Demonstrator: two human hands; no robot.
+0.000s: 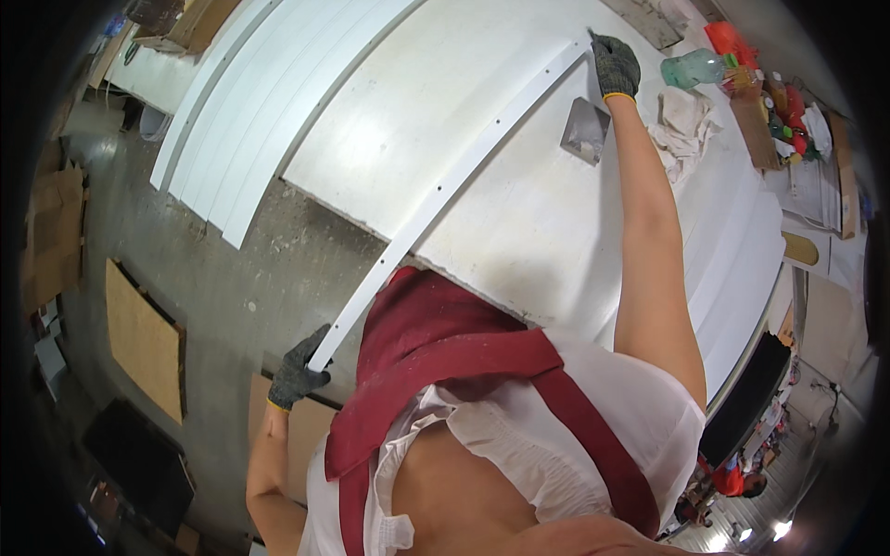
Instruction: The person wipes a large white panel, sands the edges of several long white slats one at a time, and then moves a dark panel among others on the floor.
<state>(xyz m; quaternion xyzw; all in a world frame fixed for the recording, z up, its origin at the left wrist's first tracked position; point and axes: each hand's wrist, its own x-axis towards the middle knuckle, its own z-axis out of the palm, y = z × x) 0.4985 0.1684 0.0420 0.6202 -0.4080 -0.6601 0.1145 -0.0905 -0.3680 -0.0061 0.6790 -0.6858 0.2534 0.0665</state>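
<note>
A long white strip (467, 158) with several small dark holes along it runs slantwise across a white-topped worktable (361, 125), its near end reaching out past the table edge. My left hand (299, 368), in a dark knit glove with a yellow cuff, grips that near end, thumb on one side and fingers on the other. At the far end, my gloved right hand (616, 68) is closed against the strip's tip; a thin dark point shows beside its fingers, too small to identify. Beneath my right wrist a grey metal block (586, 132) rests on the tabletop.
Several white panels or strips (271, 90) lie side by side at left, overhanging the table. At right are a crumpled cloth (685, 128), a greenish plastic bottle (694, 68) and more white sheets (737, 257). A tan board (146, 340) is beyond the floor at left.
</note>
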